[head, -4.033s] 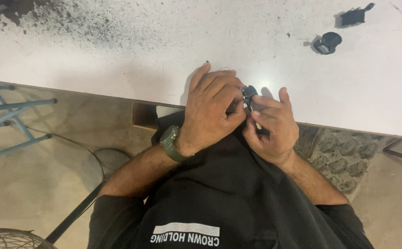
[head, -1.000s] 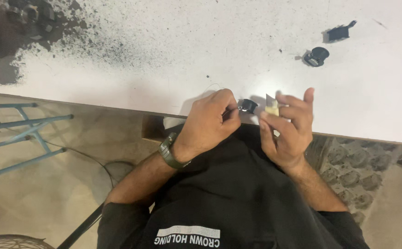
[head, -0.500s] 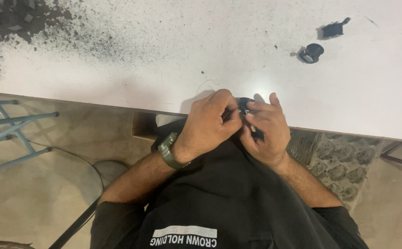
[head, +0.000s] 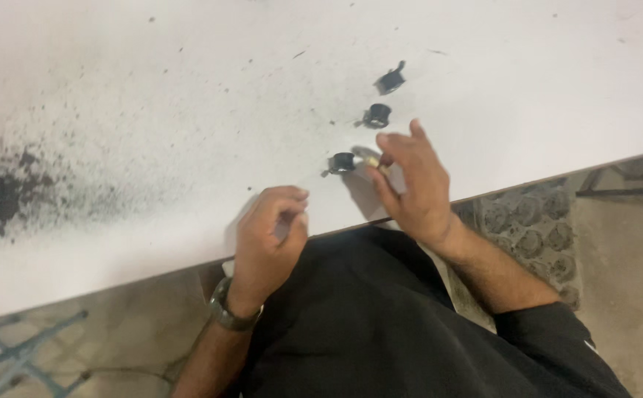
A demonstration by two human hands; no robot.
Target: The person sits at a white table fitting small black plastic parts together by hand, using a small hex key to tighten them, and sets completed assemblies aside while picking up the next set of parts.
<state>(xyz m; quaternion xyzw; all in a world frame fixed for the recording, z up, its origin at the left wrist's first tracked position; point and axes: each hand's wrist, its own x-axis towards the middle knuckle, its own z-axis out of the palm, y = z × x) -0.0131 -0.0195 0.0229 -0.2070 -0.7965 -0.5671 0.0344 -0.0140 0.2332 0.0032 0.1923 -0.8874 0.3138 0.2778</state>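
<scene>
Right hand [head: 413,188] moved out, grip on pale piece [head: 374,163]

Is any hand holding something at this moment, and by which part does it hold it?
The right hand pinches a small pale piece between thumb and fingertips; which part is gripped cannot be told. A black part lies beside it on the table. The left hand looks empty.

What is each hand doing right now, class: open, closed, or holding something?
Left hand: loosely curled over the table edge, nothing visible in it.
Right hand: fingers pinching a small pale piece beside the nearest black part.
</scene>
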